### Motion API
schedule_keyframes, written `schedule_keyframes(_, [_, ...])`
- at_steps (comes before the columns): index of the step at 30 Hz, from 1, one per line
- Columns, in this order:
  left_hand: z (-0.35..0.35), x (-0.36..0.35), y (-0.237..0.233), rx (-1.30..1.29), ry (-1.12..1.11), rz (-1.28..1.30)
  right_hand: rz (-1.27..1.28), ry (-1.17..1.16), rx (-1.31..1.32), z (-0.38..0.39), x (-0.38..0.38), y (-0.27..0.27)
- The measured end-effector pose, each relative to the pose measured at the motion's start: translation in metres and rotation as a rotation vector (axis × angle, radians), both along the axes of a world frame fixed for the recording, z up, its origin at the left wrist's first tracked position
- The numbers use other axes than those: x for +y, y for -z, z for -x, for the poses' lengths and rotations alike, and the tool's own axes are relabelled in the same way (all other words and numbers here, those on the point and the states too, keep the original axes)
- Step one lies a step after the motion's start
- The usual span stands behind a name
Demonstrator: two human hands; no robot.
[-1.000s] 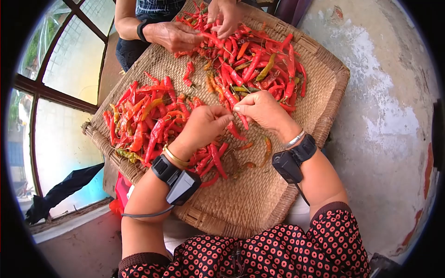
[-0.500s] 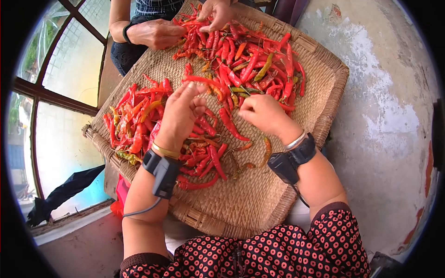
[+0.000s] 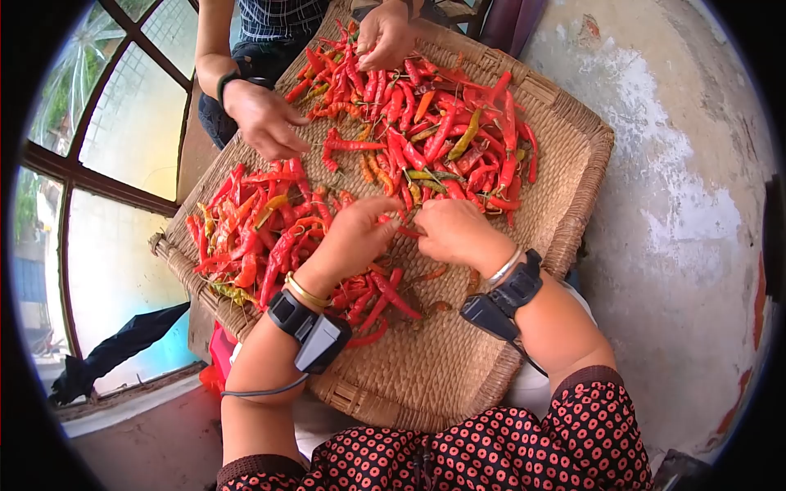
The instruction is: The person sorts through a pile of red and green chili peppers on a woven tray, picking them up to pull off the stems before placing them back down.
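A red chili pepper [image 3: 407, 231] spans the small gap between my two hands, over the woven tray [image 3: 446, 360]. My left hand [image 3: 358, 237] is closed at its left end, with the fingers partly hidden behind the hand. At the other end, my right hand [image 3: 458, 233] pinches it, knuckles up. Left of my left hand lies a heap of red chili peppers [image 3: 254, 217], and some peppers rest beneath my wrist. A larger pile of red chili peppers [image 3: 446, 123], with a few green and orange ones, lies beyond my hands.
Across the tray, another person's hand [image 3: 266, 119] hangs over its left edge with fingers loosely spread; their other hand [image 3: 385, 37] is above the far pile. A window [image 3: 123, 123] and a dark folded umbrella [image 3: 119, 348] are at left. A concrete floor [image 3: 655, 327] lies at right.
My hands have come together around a chili pepper, the left moving right and downward, the right slightly down. The other person's hands have parted, one moving nearer the left heap.
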State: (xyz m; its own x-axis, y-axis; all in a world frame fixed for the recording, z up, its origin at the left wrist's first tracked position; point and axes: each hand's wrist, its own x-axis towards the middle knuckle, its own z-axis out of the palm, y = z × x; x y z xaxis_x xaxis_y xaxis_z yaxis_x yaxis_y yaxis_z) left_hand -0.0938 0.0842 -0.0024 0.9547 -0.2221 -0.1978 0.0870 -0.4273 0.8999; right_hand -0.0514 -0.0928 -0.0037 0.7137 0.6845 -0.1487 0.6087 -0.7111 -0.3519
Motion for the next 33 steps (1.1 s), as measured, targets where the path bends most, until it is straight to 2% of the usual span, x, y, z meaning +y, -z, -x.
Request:
schedule_keyframes(1, [0.0, 0.0, 0.001, -0.004, 0.003, -0.003, -0.13, 0.025, 0.011, -0.003, -0.003, -0.002])
schedule_keyframes(3, [0.002, 0.0, 0.01, -0.18, 0.203, -0.048, -0.198, 0.03, 0.051, -0.009, -0.01, -0.005])
schedule_keyframes(4, [0.002, -0.002, 0.016, -0.33, 0.177, -0.017, -0.279, 0.053, 0.135, -0.01, -0.014, -0.01])
schedule_keyframes(5, [0.002, -0.001, 0.018, -0.332, 0.177, -0.017, -0.358, 0.076, 0.22, -0.011, -0.017, -0.014])
schedule_keyframes(7, [0.002, 0.0, 0.002, -0.043, 0.209, -0.128, -0.437, 0.087, 0.295, -0.011, -0.023, -0.025])
schedule_keyframes(8, [0.003, 0.001, -0.003, -0.043, 0.207, -0.127, -0.511, 0.187, 0.436, -0.012, -0.026, -0.03])
schedule_keyframes(9, [0.003, 0.001, -0.007, 0.087, 0.177, -0.02, -0.582, 0.289, 0.579, -0.014, -0.027, -0.033])
schedule_keyframes(10, [0.003, 0.002, -0.009, 0.217, 0.147, 0.088, -0.702, 0.331, 0.561, -0.017, -0.029, -0.03])
schedule_keyframes(11, [0.001, 0.003, -0.011, 0.22, 0.148, 0.091, -0.72, 0.407, 0.428, -0.019, -0.031, -0.035])
schedule_keyframes(13, [-0.002, 0.009, -0.015, 0.254, 0.027, 0.154, -0.588, 0.37, -0.008, -0.029, -0.042, -0.027])
schedule_keyframes(14, [-0.004, 0.01, -0.02, 0.231, -0.054, 0.195, -0.588, 0.372, -0.007, -0.029, -0.045, -0.025])
schedule_keyframes(15, [-0.007, 0.015, -0.019, 0.232, -0.053, 0.194, -0.41, 0.363, -0.082, -0.029, -0.048, -0.024])
schedule_keyframes(16, [-0.011, 0.022, -0.019, 0.141, -0.144, 0.328, -0.233, 0.351, -0.154, -0.028, -0.048, -0.023])
schedule_keyframes(17, [-0.013, 0.025, -0.019, 0.047, -0.233, 0.46, -0.235, 0.353, -0.154, -0.027, -0.048, -0.023])
schedule_keyframes(18, [-0.014, 0.023, -0.019, 0.049, -0.23, 0.458, -0.167, 0.317, -0.173, -0.025, -0.047, -0.023])
schedule_keyframes(20, [-0.015, 0.018, -0.02, -0.08, -0.603, 0.694, -0.094, 0.286, -0.192, -0.023, -0.048, -0.023])
schedule_keyframes(21, [-0.015, 0.019, -0.017, -0.077, -0.602, 0.695, -0.09, 0.277, -0.208, -0.024, -0.049, -0.021])
schedule_keyframes(23, [-0.013, 0.025, -0.005, -0.02, -0.619, 0.535, -0.086, 0.268, -0.223, -0.025, -0.047, -0.018])
schedule_keyframes(25, [-0.013, 0.024, -0.002, 0.029, -0.548, 0.535, -0.134, 0.258, -0.256, -0.026, -0.041, -0.013])
schedule_keyframes(27, [-0.009, 0.017, -0.004, 0.213, -0.225, 0.483, -0.066, 0.244, -0.255, -0.029, -0.035, -0.006])
schedule_keyframes(33, [0.004, -0.003, 0.006, 0.183, -0.016, 0.283, 0.042, 0.266, -0.289, -0.035, -0.025, 0.005])
